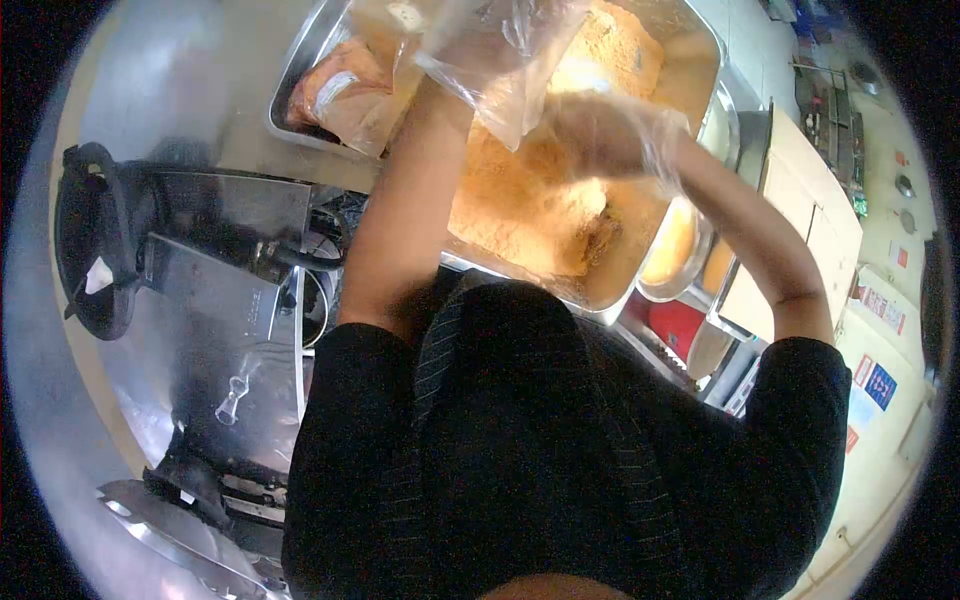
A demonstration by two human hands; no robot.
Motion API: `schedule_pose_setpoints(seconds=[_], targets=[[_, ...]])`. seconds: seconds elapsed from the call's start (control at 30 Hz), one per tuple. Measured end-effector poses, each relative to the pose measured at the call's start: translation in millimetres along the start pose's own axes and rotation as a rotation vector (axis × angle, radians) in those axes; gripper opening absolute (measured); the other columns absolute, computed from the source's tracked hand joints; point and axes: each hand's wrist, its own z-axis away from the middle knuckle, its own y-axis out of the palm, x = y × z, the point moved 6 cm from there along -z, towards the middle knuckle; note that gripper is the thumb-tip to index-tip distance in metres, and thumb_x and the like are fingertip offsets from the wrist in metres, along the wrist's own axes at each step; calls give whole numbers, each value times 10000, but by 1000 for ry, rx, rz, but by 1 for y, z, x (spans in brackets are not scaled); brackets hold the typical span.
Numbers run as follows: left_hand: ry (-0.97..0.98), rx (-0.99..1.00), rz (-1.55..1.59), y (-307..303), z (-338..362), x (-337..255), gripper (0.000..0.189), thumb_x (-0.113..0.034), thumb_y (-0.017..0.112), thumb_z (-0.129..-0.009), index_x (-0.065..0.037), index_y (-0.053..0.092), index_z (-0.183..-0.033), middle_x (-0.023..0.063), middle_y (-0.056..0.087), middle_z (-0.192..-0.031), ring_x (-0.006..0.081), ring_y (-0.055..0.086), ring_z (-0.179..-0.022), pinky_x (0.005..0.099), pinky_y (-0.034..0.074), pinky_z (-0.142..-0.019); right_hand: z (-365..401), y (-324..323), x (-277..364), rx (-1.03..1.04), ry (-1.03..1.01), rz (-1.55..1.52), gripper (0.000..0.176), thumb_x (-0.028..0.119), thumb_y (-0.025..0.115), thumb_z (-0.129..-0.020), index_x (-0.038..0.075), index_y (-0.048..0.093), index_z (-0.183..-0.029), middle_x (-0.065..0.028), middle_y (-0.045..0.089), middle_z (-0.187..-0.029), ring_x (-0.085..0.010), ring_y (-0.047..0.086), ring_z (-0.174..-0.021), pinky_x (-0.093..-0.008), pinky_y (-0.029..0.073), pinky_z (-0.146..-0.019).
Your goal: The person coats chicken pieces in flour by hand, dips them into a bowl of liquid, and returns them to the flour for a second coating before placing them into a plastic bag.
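A deep metal pan (622, 285) lies in front of me, heaped with orange, flour-like powder (525, 215). My left hand (515, 55), in a loose clear plastic glove, is over the pan's far left part; its fingers are hidden by the glove and the top edge. My right hand (580, 130), gloved the same way, reaches in from the right, low over the powder or in it. Motion blurs its fingers, so what they hold, if anything, cannot be made out.
Left of the pan, a metal tray (283, 125) contains a plastic bag (345, 95) with reddish contents. A round bowl of yellowish stuff (672, 245) and a cardboard box (805, 215) stand to the right. Metal equipment with a black handle (105, 240) is at left.
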Motion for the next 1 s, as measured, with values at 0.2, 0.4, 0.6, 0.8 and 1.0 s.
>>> schedule_pose_setpoints(seconds=[0.2,0.4,0.6,0.8,1.0], targets=[[-15,48,-4,4,2,0,822,-455,666,-830,1,318,-1418,164,364,-1439,254,412,-1281,368,374,-1031,-65,93,-113,242,412,21,467,197,668,-785,57,536,-1211,-187,602,-1074,-321,588,-977,-398,473,-899],[-29,83,17,2,-1,1,844,-470,676,-818,-3,313,-1421,153,350,-1456,248,397,-1301,366,364,-1040,-89,156,-82,421,313,-190,452,193,668,-782,56,550,-1197,-186,602,-1078,-316,588,-990,-397,471,-909],[-41,133,6,2,-9,1,867,-486,686,-807,-7,309,-1424,141,336,-1472,243,381,-1321,364,355,-1049,-76,169,10,480,35,-651,438,190,669,-779,54,564,-1182,-184,602,-1081,-312,588,-1003,-397,468,-918],[-67,238,-86,8,-15,15,886,-498,694,-797,-11,306,-1426,132,325,-1486,238,368,-1337,363,347,-1056,7,0,52,-51,255,-359,266,142,646,-768,23,641,-1006,-155,642,-992,-305,625,-951,-393,505,-854],[-497,623,-598,70,33,54,554,-545,547,-873,-67,639,-1136,167,640,-1134,282,628,-946,436,506,-824,87,106,-53,587,802,357,253,201,592,-838,48,635,-1034,-148,630,-1092,-287,613,-1001,-393,497,-872]])
